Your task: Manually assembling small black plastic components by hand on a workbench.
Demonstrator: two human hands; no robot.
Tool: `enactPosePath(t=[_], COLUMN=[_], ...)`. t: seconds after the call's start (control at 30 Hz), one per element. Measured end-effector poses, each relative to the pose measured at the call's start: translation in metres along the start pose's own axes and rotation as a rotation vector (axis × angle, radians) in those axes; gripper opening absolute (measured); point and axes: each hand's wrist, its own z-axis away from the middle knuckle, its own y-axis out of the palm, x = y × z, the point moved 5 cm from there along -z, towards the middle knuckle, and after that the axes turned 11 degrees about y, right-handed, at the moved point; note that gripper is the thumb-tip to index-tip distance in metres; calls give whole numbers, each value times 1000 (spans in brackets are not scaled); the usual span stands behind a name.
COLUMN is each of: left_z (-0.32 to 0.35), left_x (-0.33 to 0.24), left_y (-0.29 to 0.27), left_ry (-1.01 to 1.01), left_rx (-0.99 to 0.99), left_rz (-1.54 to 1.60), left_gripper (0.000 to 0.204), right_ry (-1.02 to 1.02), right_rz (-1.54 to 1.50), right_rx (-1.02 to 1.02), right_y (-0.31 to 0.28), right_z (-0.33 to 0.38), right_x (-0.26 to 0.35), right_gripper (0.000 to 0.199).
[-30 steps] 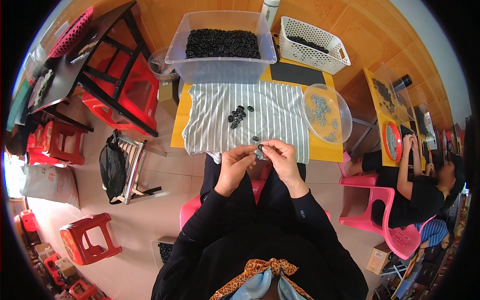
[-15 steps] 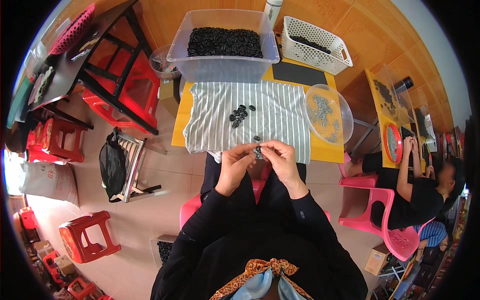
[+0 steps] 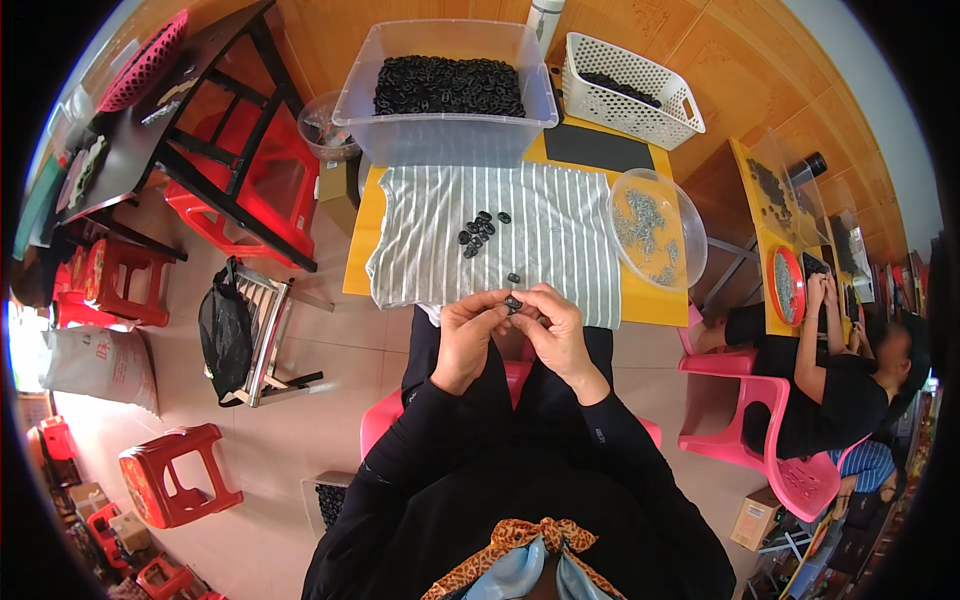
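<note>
Two-handed, pinches a glossy black rounded piece (image 3: pixel 513 303) between fingertips of left hand (image 3: pixel 466 338) and right hand (image 3: pixel 561 342), near rumpled grey-and-white striped cloth (image 3: pixel 425 235) beyond the fingers.

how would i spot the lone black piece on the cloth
On the yellow table, find the grey-and-white striped cloth. Just beyond the left hand and right hand lies a small black piece. Unlike the clustered black pieces farther back, it sits by itself.

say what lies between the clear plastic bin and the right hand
The head view shows a striped cloth, bearing a cluster of black oval pieces and, nearer the right hand, one black piece.
</note>
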Motion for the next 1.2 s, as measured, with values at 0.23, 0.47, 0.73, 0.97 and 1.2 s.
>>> enactPosePath(t=[0.23, 0.47, 0.73, 0.97, 1.2], left_z=[1, 1, 4, 11, 13], left_x=[3, -1, -6, -9, -9], left_y=[1, 6, 14, 18, 20], left_ry=[-8, 9, 110, 176, 237], left_rx=[-5, 28, 34, 15, 12], left_rz=[32, 12, -99, -201, -203], left_gripper=[20, 19, 18, 17, 16], right_ry=[-61, -110, -161, -181, -193], right_rz=[26, 153, 139, 158, 127], right_rx=[-67, -109, -198, -240, -262], right_y=[2, 0, 2, 2, 3], right_z=[4, 6, 10, 14, 15], right_x=[-4, 4, 10, 10, 10], right_gripper=[29, 26, 23, 23, 23])
